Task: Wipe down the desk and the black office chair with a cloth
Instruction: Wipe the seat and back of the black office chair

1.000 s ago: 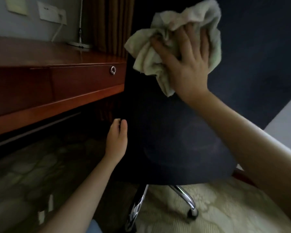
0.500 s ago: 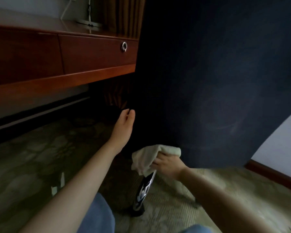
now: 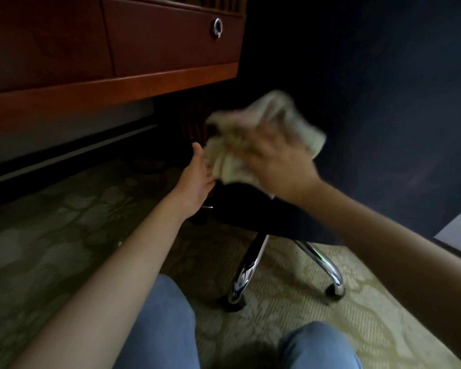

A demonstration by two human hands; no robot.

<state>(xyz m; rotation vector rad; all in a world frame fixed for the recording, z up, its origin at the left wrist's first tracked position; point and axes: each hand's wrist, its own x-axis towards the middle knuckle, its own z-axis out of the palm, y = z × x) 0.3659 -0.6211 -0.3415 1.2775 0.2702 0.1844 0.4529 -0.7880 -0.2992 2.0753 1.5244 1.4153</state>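
Note:
The black office chair point(image 3: 370, 115) fills the right and centre, its dark backrest facing me and its chrome legs point(image 3: 246, 272) on castors below. My right hand point(image 3: 280, 161) presses a crumpled pale cloth point(image 3: 253, 139) against the lower left of the backrest; hand and cloth are motion-blurred. With straight fingers, my left hand point(image 3: 197, 177) rests on the chair's left edge just beside the cloth. The reddish wooden desk point(image 3: 112, 86) runs along the top left, only its front showing.
A desk drawer with a round metal pull point(image 3: 218, 27) sits above the chair's left edge. Patterned carpet point(image 3: 51, 235) covers the floor. My knees in blue jeans point(image 3: 165, 323) are at the bottom. A pale wall with dark baseboard point(image 3: 455, 251) is at the right.
My right hand took the cloth from the top of the backrest down near the chrome leg, then back up to the lower backrest. The view dropped lower; my left hand stayed on the chair's edge.

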